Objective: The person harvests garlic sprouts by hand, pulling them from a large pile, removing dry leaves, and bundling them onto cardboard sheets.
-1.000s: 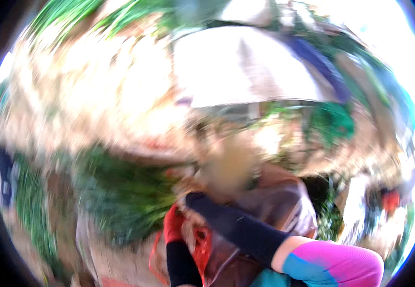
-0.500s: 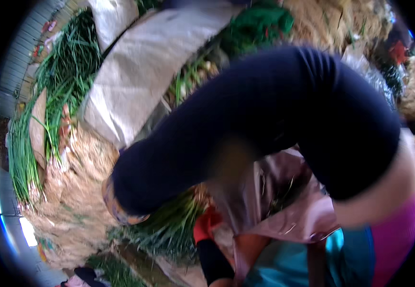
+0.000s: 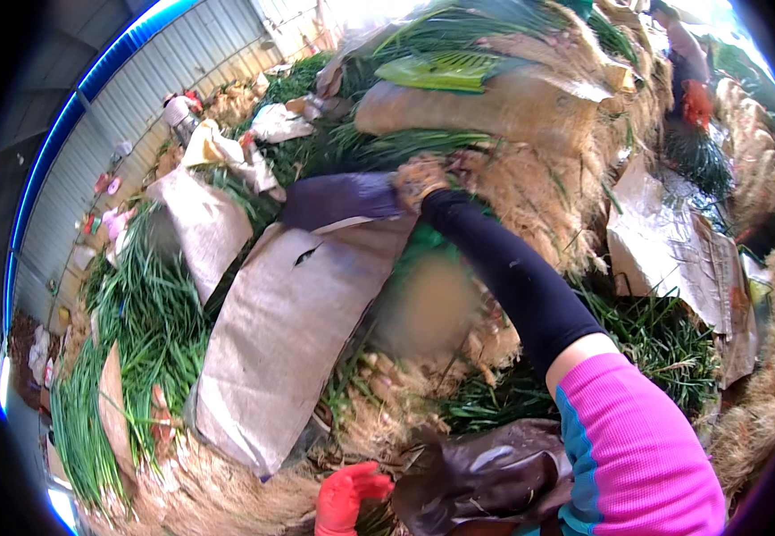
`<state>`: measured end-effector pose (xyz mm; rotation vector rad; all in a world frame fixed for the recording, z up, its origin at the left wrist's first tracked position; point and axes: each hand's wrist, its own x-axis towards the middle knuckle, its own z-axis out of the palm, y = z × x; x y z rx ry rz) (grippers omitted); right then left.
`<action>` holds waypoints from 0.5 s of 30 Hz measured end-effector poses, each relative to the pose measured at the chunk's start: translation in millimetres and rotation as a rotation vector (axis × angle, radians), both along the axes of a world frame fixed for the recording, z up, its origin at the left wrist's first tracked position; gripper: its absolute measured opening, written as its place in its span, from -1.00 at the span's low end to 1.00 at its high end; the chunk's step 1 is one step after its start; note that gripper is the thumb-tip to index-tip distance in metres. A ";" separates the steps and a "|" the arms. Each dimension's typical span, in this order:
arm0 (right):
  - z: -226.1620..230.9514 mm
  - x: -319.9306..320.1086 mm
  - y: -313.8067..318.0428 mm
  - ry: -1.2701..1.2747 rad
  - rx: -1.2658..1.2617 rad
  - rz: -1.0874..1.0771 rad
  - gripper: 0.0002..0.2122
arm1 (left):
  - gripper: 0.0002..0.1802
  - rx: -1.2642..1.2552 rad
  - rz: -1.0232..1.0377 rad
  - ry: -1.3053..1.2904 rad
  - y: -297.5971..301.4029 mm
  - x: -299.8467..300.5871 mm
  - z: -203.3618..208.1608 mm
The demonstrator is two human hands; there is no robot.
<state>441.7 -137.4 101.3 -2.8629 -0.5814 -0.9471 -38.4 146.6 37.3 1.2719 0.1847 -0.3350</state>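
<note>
My right hand, in a patterned tan glove with a black sleeve above it, reaches far forward. Its fingers close on the corner of a dark purple flap at the far end of a beige woven sack. The sack lies flat across heaps of green onions with pale roots. Low in the view, my left hand wears a red-orange glove. Its fingers stretch out to the right, apart, with nothing in them. A shiny maroon apron bunches beside it.
Root-covered piles rise at the far right, with a green crate on a brown sack behind. Clear plastic and cardboard sheeting lies at right. Another person is at the far right. A corrugated wall runs along the left.
My right arm has swung from the lower left, across the view, to the far end of the sack. The view has lifted and shows more of the piles. My left hand now appears lower.
</note>
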 end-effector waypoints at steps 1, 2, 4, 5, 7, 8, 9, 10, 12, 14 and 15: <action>21.1 -18.4 19.0 0.255 0.141 0.072 -0.77 | -0.33 -0.024 0.025 -0.065 -21.5 18.1 8.4; 35.0 -34.5 16.8 0.133 0.201 0.075 -0.79 | -0.26 -0.042 0.049 -0.043 -39.6 42.1 12.1; 57.1 -52.7 -18.7 -0.064 0.281 0.072 -0.80 | -0.23 -0.144 0.078 -0.036 -67.2 81.7 4.3; 71.0 -76.6 -30.3 0.000 0.426 0.070 -0.80 | -0.27 -0.205 0.128 -0.050 -68.2 89.0 -1.8; 79.3 -105.2 -101.5 -0.090 0.763 0.346 -0.84 | -0.34 -0.369 0.180 -0.079 -89.9 98.2 -1.2; 80.8 -124.3 -137.8 -0.098 0.801 0.375 -0.87 | -0.38 -0.455 0.213 -0.064 -95.6 100.9 -2.2; 79.9 -141.9 -168.1 -0.107 0.841 0.402 -0.89 | -0.41 -0.536 0.245 -0.043 -97.5 104.0 -3.2; 71.7 -159.0 -202.2 -0.035 0.837 0.372 -0.89 | -0.36 -1.248 0.252 0.102 -89.6 102.8 -20.2; 50.5 -188.9 -272.2 0.012 0.867 0.209 -0.91 | -0.35 -2.798 0.097 0.635 -30.7 98.6 -91.1; 32.7 -218.1 -336.6 -0.040 0.964 0.042 -0.95 | -0.41 -3.802 -0.244 1.157 -39.0 98.8 -107.5; 23.7 -231.3 -369.0 -0.068 1.018 -0.021 -0.95 | -0.44 -3.968 -0.395 1.352 -51.1 97.9 -113.6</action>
